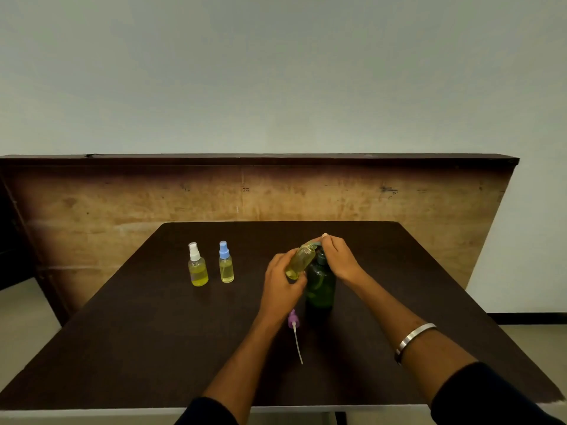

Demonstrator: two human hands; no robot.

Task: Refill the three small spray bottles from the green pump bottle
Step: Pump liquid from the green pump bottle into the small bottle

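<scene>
Green pump bottle point(320, 285): pump head hidden under right hand point(337, 259)
Left hand point(280, 283): grip holding tilted uncapped spray bottle point(300, 261) at spout
Right hand: grip unclear

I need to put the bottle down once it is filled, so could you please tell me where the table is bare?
Bare: the near-left table, before the white-capped bottle and blue-capped bottle, and the right side beyond the right hand. Crowded: around the green pump bottle, where the purple sprayer lies.

Left hand point(283, 282) raised, fingers curled in grip; right hand point(337, 256) higher, palm down, fingertips seemingly pressing; forearms converge.
</scene>
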